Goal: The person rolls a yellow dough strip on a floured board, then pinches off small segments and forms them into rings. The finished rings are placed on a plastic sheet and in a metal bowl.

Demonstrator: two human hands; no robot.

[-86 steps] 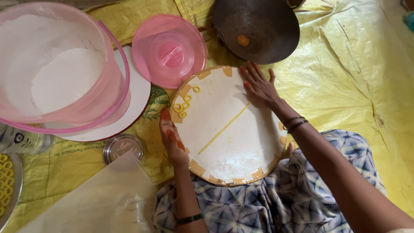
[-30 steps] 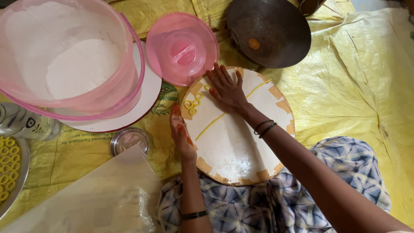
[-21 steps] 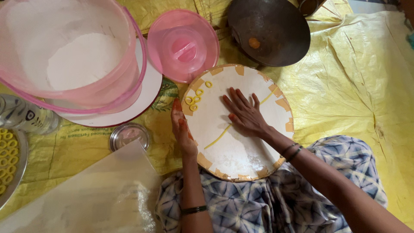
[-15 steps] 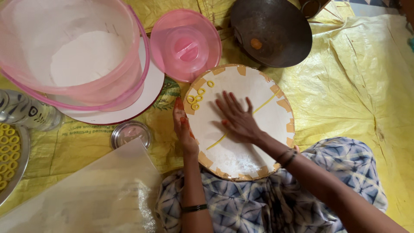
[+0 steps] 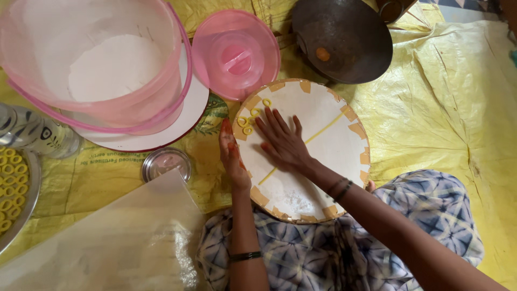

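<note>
Right hand (image 5: pixel 283 143) flat, fingers spread, apparently pressing the dough strip (image 5: pixel 301 148) running diagonally across the round board (image 5: pixel 344 156); left hand (image 5: pixel 232 156) open-palmed against its left edge.

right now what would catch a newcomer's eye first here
The round white board on the person's lap, where the right hand lies flat on a thin yellow dough strand while the left hand steadies the rim. Then the big pink tub of flour at upper left, with its pink lid alongside.
</note>
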